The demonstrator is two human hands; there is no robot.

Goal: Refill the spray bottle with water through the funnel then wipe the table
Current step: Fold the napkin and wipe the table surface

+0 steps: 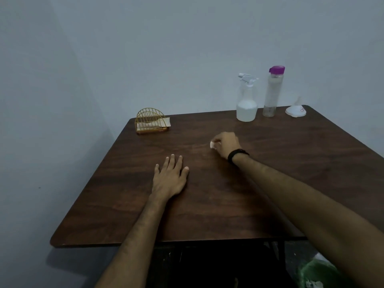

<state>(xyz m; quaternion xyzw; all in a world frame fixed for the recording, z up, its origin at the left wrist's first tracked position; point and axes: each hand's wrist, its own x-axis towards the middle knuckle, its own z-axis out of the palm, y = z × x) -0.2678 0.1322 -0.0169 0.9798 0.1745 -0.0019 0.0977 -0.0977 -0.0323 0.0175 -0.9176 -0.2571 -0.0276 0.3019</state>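
Your left hand (169, 177) lies flat on the tabletop (291, 163), fingers (172, 162) spread and empty. Your right hand (225, 144) curls its fingers around a white wad (212, 144), pressed to the tabletop.

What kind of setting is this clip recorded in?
Probably a plain room at home: a bare wall, one wooden table with a gold wire napkin holder and a spray bottle.

A gold wire napkin holder (150, 121) with white napkins (160, 124) stands near the far left corner, the pale wall (166, 48) behind it, something green (318, 273) lower right.
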